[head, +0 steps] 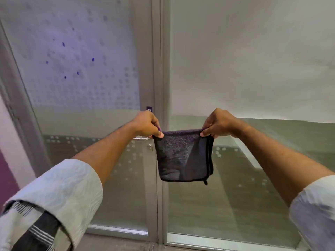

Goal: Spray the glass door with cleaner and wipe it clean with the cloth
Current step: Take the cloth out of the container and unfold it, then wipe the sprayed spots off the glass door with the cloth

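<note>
A dark grey cloth point(183, 156) hangs folded in front of me, stretched between both hands. My left hand point(146, 125) pinches its top left corner. The top right corner is pinched by my right hand point(218, 123). Behind the cloth stands the glass door point(87, 73), frosted with a dotted pattern in its upper half and clear lower down. Its metal handle point(140, 138) shows just under my left hand. No spray bottle is in view.
A grey metal frame post point(159, 51) divides the door from a fixed frosted glass panel point(253, 60) on the right. A small dark sign point(149, 108) sits near the post, and a keyhole point(150, 147) below the handle. A pink wall point(7, 160) lies at the far left.
</note>
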`<state>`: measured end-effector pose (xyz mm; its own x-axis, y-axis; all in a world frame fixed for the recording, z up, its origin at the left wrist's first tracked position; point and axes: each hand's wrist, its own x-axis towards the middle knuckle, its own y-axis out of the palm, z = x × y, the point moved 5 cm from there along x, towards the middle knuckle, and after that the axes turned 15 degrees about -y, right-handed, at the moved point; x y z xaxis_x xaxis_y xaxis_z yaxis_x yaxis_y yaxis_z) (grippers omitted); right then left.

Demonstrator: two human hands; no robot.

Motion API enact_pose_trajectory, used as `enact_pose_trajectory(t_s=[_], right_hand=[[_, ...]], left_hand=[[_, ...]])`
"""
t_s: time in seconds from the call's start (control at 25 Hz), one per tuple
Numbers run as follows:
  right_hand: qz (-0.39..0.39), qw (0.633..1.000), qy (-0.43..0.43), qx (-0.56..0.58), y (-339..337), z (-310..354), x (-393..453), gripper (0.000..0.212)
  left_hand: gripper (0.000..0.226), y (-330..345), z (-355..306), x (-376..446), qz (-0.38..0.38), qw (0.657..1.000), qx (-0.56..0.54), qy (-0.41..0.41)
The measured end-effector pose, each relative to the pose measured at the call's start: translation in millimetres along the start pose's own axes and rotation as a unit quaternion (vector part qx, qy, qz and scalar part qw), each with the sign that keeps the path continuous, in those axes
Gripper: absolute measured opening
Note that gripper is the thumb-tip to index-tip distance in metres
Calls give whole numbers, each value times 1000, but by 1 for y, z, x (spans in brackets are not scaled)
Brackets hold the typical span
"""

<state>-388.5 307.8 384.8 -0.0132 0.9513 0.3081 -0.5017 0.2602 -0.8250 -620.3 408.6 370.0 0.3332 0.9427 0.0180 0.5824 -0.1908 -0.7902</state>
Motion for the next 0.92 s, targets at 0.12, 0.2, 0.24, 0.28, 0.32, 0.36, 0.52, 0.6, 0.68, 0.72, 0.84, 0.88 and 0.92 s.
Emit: enact_pose_trajectory(t_s=[0.12, 0.2, 0.24, 0.28, 0.32, 0.36, 0.52, 0.6, 0.68, 0.72, 0.84, 0.88, 0.92], right_hand=[[6, 999, -33, 9, 43, 57, 40, 17], [14, 999, -50, 12, 77, 98, 70, 17], [14, 998, -60, 16, 91, 116, 83, 18], [12, 997, -68, 21, 104, 133, 97, 18], [8, 997, -75, 25, 117, 149, 110, 19], [6, 996, -84, 30, 129, 166, 124, 19], [9, 992, -119, 42, 166, 224, 173, 14], [5, 990, -138, 38, 177, 246, 196, 13], [-6, 988, -149, 38, 187, 266, 222, 14], [-10, 987, -156, 33, 190, 275, 234, 15], [-21, 984, -175, 31, 199, 298, 272, 13], [-23, 983, -181, 31, 201, 304, 286, 13], [-25, 982, -188, 28, 202, 309, 299, 13]], left_hand=[[17, -52, 63, -4, -31, 999, 12, -22], [16, -91, 107, -6, -56, 997, 28, -36], [15, -110, 126, -5, -72, 996, 41, -40], [14, -129, 144, -4, -89, 994, 51, -42], [13, -147, 159, -4, -103, 992, 57, -43], [13, -167, 175, -3, -119, 990, 61, -44], [16, -231, 225, 1, -184, 978, 83, -50], [16, -253, 243, 4, -211, 973, 80, -45], [16, -275, 262, 11, -236, 968, 78, -45], [16, -284, 271, 16, -247, 965, 79, -46], [17, -313, 293, 37, -276, 957, 81, -46], [18, -321, 298, 46, -283, 954, 83, -45], [18, -329, 302, 55, -289, 953, 85, -42]])
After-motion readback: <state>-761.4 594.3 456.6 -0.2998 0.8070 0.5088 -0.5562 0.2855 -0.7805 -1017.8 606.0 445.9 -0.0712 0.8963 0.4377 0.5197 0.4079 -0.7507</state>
